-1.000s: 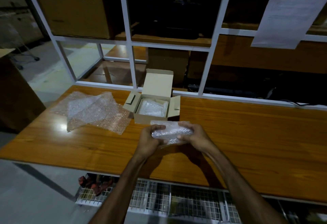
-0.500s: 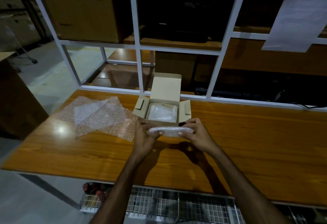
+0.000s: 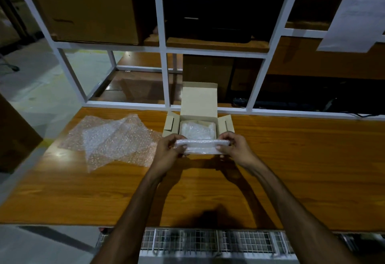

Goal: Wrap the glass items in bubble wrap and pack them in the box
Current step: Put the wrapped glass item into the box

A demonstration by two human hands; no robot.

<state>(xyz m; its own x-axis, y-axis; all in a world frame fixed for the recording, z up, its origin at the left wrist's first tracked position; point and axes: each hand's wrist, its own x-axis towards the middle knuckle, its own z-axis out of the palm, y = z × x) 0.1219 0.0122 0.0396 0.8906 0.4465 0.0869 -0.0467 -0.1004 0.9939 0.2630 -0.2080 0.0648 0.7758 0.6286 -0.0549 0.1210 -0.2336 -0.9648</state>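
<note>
A flat bundle wrapped in bubble wrap (image 3: 201, 146) is held level between my two hands, just in front of the small open cardboard box (image 3: 199, 105). My left hand (image 3: 167, 151) grips its left end and my right hand (image 3: 235, 149) pinches its right end. The glass inside the wrap cannot be made out. The box stands with lid up and side flaps spread, and another wrapped bundle (image 3: 196, 129) lies inside it. Loose sheets of bubble wrap (image 3: 112, 140) lie on the wooden table (image 3: 302, 159) to the left of the box.
A white metal shelf frame (image 3: 164, 76) rises right behind the box along the table's far edge. A large carton (image 3: 87, 7) sits on the upper left shelf and a paper sheet (image 3: 354, 13) hangs at upper right. A wire rack (image 3: 208, 240) runs below the near edge.
Both hands have carried the wrapped bundle away from me to the box's front edge. The bundle has been flattened and turned level.
</note>
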